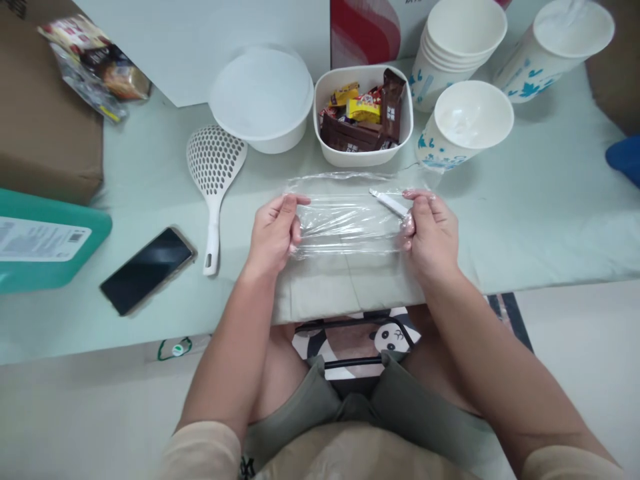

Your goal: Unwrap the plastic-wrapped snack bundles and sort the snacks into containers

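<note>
Clear plastic film [345, 227] spread above the tabletop's [550, 227] front edge

The left hand [274, 233] and right hand [434, 233] each pinch one end; a slim white tool [389, 202] shows by the latter. Farther from that edge stand a bowl [361, 157] of wrapped sweets [365, 110] and paper cups [445, 150].

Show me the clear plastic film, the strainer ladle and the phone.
Clear plastic film [347, 223], head view: middle of its stretched sheet.
Strainer ladle [215, 175], head view: lower part of its perforated bowl.
Phone [149, 271], head view: middle of its dark screen.
</note>
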A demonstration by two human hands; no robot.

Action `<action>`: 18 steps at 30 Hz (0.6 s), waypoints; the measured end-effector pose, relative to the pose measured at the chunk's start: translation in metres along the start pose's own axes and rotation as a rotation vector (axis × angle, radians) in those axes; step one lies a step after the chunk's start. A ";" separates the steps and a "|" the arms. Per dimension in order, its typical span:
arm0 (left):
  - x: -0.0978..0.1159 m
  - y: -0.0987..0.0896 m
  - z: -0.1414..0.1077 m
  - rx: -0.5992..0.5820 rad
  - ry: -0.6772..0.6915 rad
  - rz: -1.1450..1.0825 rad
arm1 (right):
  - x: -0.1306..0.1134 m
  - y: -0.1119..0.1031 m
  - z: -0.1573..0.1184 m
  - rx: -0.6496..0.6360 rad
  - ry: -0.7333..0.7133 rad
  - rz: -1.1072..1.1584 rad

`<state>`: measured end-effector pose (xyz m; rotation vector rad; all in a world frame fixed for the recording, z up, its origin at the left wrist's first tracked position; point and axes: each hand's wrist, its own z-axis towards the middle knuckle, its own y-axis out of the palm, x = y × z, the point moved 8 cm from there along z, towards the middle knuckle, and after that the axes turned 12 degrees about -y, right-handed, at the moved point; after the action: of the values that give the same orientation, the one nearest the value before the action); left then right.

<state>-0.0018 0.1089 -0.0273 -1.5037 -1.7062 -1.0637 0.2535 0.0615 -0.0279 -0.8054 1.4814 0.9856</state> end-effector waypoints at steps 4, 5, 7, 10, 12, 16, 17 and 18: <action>0.002 -0.006 -0.001 0.003 -0.019 -0.062 | 0.005 0.014 -0.003 -0.236 0.078 0.009; 0.001 -0.006 -0.001 -0.015 -0.034 -0.070 | 0.006 0.016 -0.005 -0.301 0.089 -0.022; -0.002 -0.005 0.000 -0.078 -0.080 -0.046 | 0.008 0.017 -0.006 -0.375 0.082 -0.105; -0.009 -0.006 0.000 -0.130 -0.156 0.065 | 0.012 0.013 -0.006 -0.368 0.084 -0.167; -0.010 -0.009 0.000 -0.124 -0.163 0.077 | 0.015 0.013 -0.005 -0.350 0.111 -0.142; -0.002 -0.010 -0.004 -0.180 -0.112 -0.049 | 0.007 0.012 -0.002 -0.294 0.055 -0.033; 0.001 -0.009 -0.005 -0.198 -0.091 -0.076 | 0.004 0.010 -0.001 -0.263 0.032 -0.001; 0.005 -0.009 -0.007 -0.212 -0.068 -0.098 | 0.003 0.009 0.000 -0.255 0.037 0.013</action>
<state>-0.0115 0.1052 -0.0214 -1.6161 -1.7755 -1.2927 0.2451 0.0651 -0.0294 -1.0013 1.4101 1.1913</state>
